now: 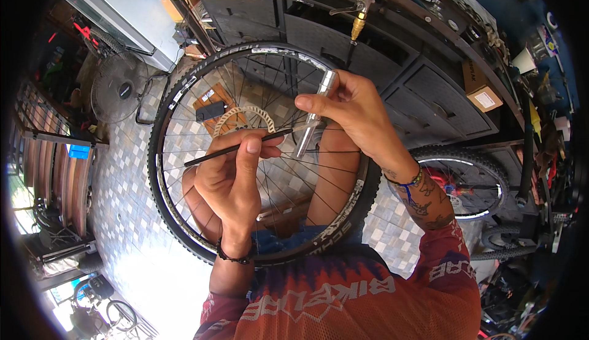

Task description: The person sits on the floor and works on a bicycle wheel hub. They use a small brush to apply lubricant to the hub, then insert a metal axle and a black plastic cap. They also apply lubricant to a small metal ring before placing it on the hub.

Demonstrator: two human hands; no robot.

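Observation:
My left hand (232, 177) pinches a thin black-handled brush (211, 155), its light tip pointing right. That tip meets or nearly meets a silver metal axle (306, 136), a hollow-looking tube. My right hand (356, 110) grips the axle near its upper end, thumb across it, and holds it tilted over the wheel. Below both hands a bicycle wheel (158, 104) with a black knobby tyre rests over my legs. The brake rotor (270, 121) shows just past my left hand, which hides part of it and the hub.
A black fan (123, 88) stands on the tiled floor at left. Grey drawer cabinets (417, 101) run along the far right, with a cardboard box (481, 88) by them. A brass-tipped air gun (359, 26) hangs ahead. Another wheel (466, 183) is at right.

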